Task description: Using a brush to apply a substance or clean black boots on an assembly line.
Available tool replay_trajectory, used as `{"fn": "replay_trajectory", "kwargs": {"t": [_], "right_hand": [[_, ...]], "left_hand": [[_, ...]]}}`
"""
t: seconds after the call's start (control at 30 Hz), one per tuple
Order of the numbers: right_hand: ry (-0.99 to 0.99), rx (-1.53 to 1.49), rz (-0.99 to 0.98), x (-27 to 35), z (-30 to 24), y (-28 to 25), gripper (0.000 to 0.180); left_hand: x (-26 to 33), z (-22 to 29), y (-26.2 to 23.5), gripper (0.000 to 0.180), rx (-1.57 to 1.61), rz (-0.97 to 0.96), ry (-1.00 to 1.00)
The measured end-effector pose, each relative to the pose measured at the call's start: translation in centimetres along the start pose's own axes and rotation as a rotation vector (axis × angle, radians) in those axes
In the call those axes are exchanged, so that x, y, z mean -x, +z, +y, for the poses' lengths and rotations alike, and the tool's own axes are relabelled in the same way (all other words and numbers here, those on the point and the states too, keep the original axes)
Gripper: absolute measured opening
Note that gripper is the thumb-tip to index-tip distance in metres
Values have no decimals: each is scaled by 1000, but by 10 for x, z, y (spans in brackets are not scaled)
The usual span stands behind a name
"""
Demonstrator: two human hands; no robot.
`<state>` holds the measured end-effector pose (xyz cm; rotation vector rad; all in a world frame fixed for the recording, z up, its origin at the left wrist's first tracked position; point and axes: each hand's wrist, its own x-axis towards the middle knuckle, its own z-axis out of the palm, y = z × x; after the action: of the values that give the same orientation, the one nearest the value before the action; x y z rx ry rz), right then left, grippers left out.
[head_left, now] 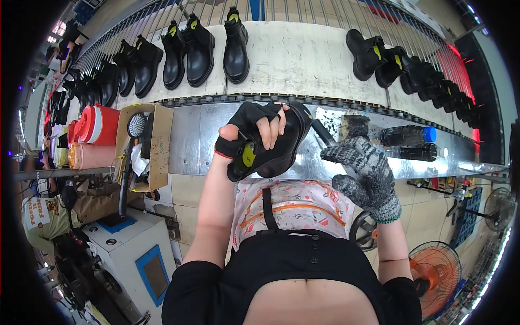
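A black ankle boot is tilted over the metal bench, its yellow-green lining showing at the opening. My left hand, in a black fingerless glove, grips it from the upper left with fingers curled over the leather. My right hand wears a grey knitted glove and hovers to the right of the boot, thumb and fingers apart. Just beyond its fingertips is a black rod-like handle; its lower end is hidden by the glove. Beside that, a dark worn block rests near a white sheet with black specks.
Black boots line the pale conveyor ahead, with more boots at right. Two dark bottles lie on the bench. A cardboard box with brushes and a red jug stand left. An orange fan is lower right.
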<state>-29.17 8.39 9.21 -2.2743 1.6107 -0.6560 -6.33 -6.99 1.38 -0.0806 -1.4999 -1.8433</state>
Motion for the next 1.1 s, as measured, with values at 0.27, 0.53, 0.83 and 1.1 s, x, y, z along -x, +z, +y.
{"fn": "replay_trajectory", "kwargs": {"t": [0.27, 0.53, 0.83, 1.1], "right_hand": [[30, 35, -41, -5, -7, -3, 56], [69, 18, -74, -7, -7, -1, 59], [43, 140, -104, -4, 4, 2, 56], [-24, 64, -84, -20, -6, -7, 52]], "left_hand": [[-3, 2, 3, 86, 2, 12, -15], [-3, 3, 4, 87, -17, 10, -2], [-5, 2, 3, 87, -44, -4, -15], [-4, 5, 1, 84, -58, -3, -20]]}}
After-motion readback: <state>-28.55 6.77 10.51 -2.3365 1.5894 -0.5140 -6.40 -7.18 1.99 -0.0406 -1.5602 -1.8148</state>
